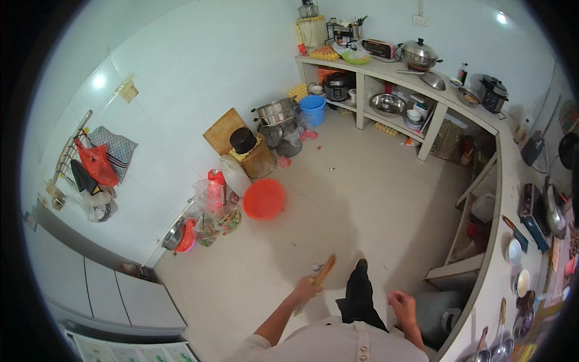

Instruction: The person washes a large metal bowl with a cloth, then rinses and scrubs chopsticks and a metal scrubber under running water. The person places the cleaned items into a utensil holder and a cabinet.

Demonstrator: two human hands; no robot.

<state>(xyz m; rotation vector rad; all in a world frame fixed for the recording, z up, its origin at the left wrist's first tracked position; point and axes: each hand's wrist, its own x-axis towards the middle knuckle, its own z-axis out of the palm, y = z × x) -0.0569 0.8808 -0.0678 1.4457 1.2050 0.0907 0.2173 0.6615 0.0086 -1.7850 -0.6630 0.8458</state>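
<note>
My left hand [308, 288] is closed around a bundle of long thin tan items [326, 270], which look like dry noodles or sticks; something small and silvery shows beside them. Below the hand a further piece of what it holds sticks out. My right hand [401, 302] hangs at the right with its fingers curled, beside a grey rounded container [429, 312] under the counter. Whether anything is inside its fingers cannot be told. Between the hands, my black trouser leg and shoe [359, 285] stand on the tiled floor.
A red plastic basin [264, 199], plastic bags of vegetables [217, 226] and a blue bucket [312, 111] stand along the left wall. The counter [491, 217] curves round the right side, bearing bowls [513, 251], a gas stove [533, 217] and a steel pot [420, 54]. Cabinets [140, 298] are at lower left.
</note>
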